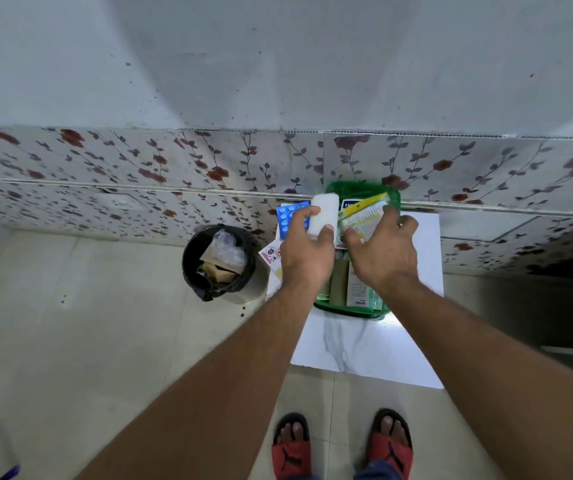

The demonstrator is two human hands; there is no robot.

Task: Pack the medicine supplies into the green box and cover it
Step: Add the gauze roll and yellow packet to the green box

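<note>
Green box on white table, floral wall

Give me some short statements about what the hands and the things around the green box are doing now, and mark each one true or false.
1. The left hand holds a white rectangular block. True.
2. The right hand rests on a pale packet with yellow trim over the green plastic box. True.
3. The green box is covered with its lid. False: it is open, with supplies showing inside.
4. The black round waste bin stands right of the box. False: it stands left.
5. A blue blister pack of tablets lies by the left hand. True.
</note>
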